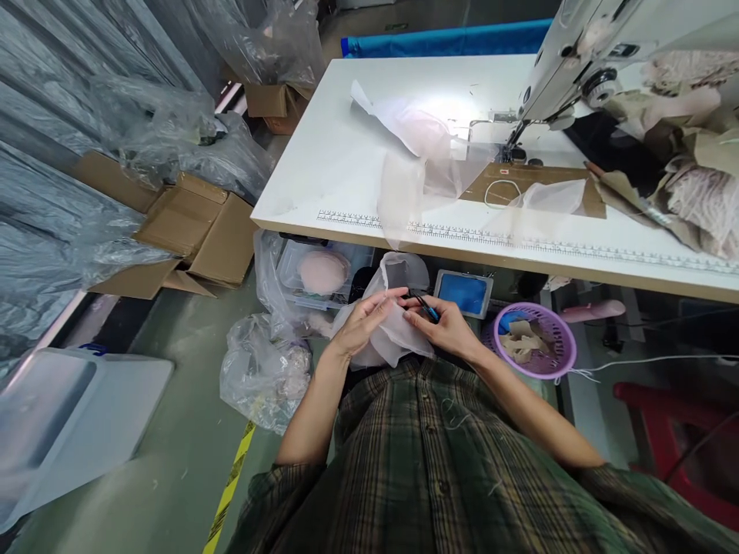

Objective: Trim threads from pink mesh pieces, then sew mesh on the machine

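Frame centre, just above the lap: cloth (398,338), sheer and pale. Looks light, limp, likely slippery and easy to snag; best pinched by the edge, fingertips only. Left hand (363,322) gripping the cloth, thumb against fingers. Right hand (444,327) closed round what look like snips (430,311), dark with blue, fingertips at the cloth. Forearms angle in from lower left and right, elbows wide, fingertips nearly meeting. Right of centre, purple basket (569,348). Beyond, tabletop (312,154); upper right, sewing machine (569,58).
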{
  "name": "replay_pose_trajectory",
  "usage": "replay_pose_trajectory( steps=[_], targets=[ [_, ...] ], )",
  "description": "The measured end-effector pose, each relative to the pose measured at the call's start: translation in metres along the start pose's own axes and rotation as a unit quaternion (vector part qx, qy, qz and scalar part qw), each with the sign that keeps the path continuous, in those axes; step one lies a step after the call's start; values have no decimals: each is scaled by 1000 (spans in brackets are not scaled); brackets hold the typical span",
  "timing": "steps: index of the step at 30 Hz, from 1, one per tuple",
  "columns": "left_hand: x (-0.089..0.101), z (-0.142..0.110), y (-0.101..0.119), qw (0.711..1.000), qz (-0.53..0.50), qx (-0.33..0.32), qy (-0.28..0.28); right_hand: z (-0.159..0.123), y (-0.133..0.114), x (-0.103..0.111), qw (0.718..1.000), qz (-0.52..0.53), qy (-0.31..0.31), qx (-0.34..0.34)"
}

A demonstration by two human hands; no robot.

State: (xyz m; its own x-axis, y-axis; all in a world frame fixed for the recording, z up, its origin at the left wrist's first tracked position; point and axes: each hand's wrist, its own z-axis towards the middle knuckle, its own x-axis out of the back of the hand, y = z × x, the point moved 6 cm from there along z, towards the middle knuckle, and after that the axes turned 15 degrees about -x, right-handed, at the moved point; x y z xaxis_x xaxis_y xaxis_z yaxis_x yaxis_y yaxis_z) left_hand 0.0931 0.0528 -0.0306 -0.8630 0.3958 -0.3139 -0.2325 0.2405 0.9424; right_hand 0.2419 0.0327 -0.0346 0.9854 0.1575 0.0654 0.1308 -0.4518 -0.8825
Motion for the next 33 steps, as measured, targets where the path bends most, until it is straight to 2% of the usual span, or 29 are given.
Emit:
replay_pose_trajectory(
  steps=[4,7,12,18,23,28,33],
  targets=[
    [8,0,-6,994,103,-22,16,-2,6,2,1000,-12,8,-8],
    [12,0,-7,991,129,-36,5,-3,10,3,999,-18,17,-26],
    [15,1,-9,992,123,-8,-9,-7,10,6,999,3,8,-47],
    [18,-4,-17,994,82,11,76,-11,4,8,998,-40,-40,-32],
    [18,-16,-22,992,33,65,105,-7,10,-1,987,-125,-90,-40],
    [28,-22,-13,988,118,67,79,1,10,-11,982,-154,-105,-11],
    [29,-24,-5,989,132,48,45,13,10,-22,969,-214,-124,-8]
  ],
)
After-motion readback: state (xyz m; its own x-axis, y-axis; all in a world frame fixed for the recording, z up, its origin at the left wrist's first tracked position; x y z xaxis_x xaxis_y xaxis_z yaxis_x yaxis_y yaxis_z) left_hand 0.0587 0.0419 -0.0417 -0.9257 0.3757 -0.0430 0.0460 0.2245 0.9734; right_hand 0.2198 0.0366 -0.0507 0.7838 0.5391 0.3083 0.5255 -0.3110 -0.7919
